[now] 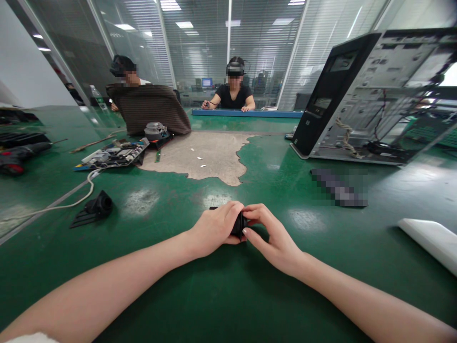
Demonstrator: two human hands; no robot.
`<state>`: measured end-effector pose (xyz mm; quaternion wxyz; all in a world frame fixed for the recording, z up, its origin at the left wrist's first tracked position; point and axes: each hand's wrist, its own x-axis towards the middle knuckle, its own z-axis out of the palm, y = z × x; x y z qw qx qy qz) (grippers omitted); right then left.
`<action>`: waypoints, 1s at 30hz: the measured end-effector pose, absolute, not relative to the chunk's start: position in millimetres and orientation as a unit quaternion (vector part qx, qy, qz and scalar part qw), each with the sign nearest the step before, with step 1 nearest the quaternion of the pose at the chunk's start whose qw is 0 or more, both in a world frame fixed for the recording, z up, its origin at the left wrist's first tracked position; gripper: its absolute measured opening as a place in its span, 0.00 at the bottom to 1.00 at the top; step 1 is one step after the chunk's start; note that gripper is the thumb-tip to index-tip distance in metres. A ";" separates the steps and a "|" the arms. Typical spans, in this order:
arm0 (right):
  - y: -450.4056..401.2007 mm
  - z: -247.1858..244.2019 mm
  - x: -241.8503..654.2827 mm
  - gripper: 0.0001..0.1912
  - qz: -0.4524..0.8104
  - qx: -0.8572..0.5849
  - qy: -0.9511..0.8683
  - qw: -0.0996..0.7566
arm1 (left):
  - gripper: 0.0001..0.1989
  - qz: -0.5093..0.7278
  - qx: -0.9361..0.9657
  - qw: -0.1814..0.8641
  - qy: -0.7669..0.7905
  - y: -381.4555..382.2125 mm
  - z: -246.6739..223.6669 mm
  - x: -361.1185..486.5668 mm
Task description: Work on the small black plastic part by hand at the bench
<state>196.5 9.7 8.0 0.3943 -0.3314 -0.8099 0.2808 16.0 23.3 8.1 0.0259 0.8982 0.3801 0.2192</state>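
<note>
A small black part (238, 226) is between my two hands, low over the green table (214, 295). My left hand (218, 223) wraps round it from the left, its fingers covering much of it. From the right, my right hand (269, 234) pinches the part's edge between thumb and fingers. The part's full shape is hidden by the hands. To the left lies a black plastic piece (100, 205) with a round end and thin prongs.
An open computer case (371, 100) stands at the right, near a blurred dark object (339, 188) and a white object (428, 238). A circuit board (116, 153) and white cable (80, 200) lie left. Two people sit beyond the table.
</note>
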 end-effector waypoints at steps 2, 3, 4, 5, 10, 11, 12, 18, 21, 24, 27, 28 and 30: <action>11.0 7.2 196.3 0.09 0.286 -0.326 -0.805 0.405 | 0.29 0.227 0.897 0.023 0.378 23.9 6.5 16.3; 11.6 6.7 196.1 0.08 0.295 -0.326 -0.800 0.408 | 0.29 0.230 0.897 0.021 0.378 24.1 5.9 16.5; 12.1 6.3 195.7 0.08 0.306 -0.327 -0.794 0.411 | 0.29 0.230 0.896 0.021 0.379 24.3 5.5 16.8; 12.3 6.0 195.4 0.08 0.321 -0.332 -0.787 0.410 | 0.29 0.227 0.896 0.021 0.380 24.4 5.5 17.0; 10.9 6.7 194.6 0.12 0.401 -0.358 -0.760 0.367 | 0.30 0.212 0.896 0.026 0.390 24.0 7.8 17.4; 10.3 7.2 194.8 0.12 0.401 -0.357 -0.764 0.358 | 0.30 0.210 0.895 0.027 0.392 23.8 8.3 17.3; 9.8 7.8 195.0 0.12 0.391 -0.356 -0.771 0.355 | 0.30 0.208 0.895 0.027 0.393 23.6 8.7 17.2; 7.9 10.8 196.6 0.11 0.273 -0.328 -0.815 0.392 | 0.29 0.213 0.897 0.033 0.386 22.5 8.9 16.2; 9.1 9.7 196.6 0.08 0.277 -0.324 -0.808 0.406 | 0.28 0.228 0.896 0.025 0.380 22.7 8.1 16.5; 10.6 7.9 195.5 0.10 0.312 -0.338 -0.788 0.408 | 0.28 0.223 0.896 0.022 0.383 22.7 8.4 16.6; 10.8 7.3 194.6 0.13 0.363 -0.354 -0.771 0.385 | 0.28 0.212 0.896 0.027 0.389 22.4 10.0 16.3; 10.5 7.5 194.5 0.13 0.378 -0.355 -0.769 0.374 | 0.28 0.209 0.896 0.029 0.391 22.2 10.6 16.2; 9.4 8.3 194.8 0.13 0.381 -0.351 -0.775 0.361 | 0.28 0.204 0.895 0.031 0.396 21.9 11.8 16.1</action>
